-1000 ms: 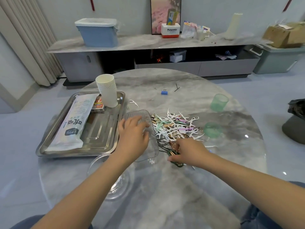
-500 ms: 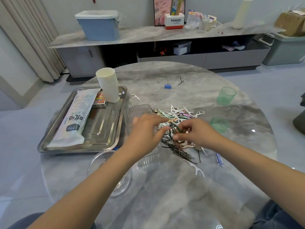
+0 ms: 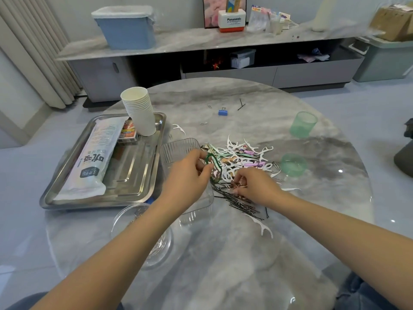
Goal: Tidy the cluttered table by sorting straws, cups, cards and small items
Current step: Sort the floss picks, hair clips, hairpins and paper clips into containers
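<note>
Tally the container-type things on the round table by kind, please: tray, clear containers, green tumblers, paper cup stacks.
Metal tray: 1
Clear ribbed box: 1
Clear round bowl: 1
Green tumblers: 2, one standing upright, one nearer the pile
Stack of paper cups: 1
Total: 6

- You are in a home living room: a round marble table [image 3: 223,253] stands on a pale glossy floor [image 3: 380,104].
- A long low TV-style cabinet [image 3: 223,70] runs along the wall, holding a blue bin [image 3: 127,30], a framed picture [image 3: 211,11] and a Panasonic box [image 3: 232,21].
- You can see pleated curtains [image 3: 33,45] at the left.
- A cardboard box [image 3: 393,23] sits on a storage tub [image 3: 384,59] at the right.
</note>
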The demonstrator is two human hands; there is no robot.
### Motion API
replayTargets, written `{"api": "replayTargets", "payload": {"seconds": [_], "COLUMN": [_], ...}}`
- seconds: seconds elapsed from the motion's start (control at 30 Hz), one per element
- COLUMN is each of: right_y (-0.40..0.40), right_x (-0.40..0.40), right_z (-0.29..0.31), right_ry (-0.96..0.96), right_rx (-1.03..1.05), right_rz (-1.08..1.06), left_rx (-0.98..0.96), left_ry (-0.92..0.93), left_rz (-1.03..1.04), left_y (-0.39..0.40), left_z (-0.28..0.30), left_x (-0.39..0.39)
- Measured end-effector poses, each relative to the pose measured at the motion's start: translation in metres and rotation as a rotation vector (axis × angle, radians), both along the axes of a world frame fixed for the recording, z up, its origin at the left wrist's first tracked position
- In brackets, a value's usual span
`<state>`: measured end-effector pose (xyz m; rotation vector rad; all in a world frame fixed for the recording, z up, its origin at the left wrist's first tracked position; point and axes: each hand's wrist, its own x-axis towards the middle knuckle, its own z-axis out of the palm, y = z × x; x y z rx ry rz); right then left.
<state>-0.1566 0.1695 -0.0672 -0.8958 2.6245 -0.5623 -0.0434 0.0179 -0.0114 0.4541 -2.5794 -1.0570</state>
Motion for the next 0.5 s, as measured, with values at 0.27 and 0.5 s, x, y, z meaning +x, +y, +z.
{"api": "replayTargets", "payload": {"seconds": [0.27,0.5], "right_y": [0.010,0.031], "right_x": [-0.008,-0.022], "right_z": [0.017,0.029], "right_ry": [-0.350,-0.209], "right_rx": [-0.220,-0.003], "right_rz": [-0.168,-0.083], "left_rx": [0.005,-0.146], "left_ry": [0.023,-0.091], "left_rz": [-0.037,-0.163], "left_y": [0.012,0.039], "left_z": [-0.004,-0.011], "left_x": [0.001,-0.002]}}
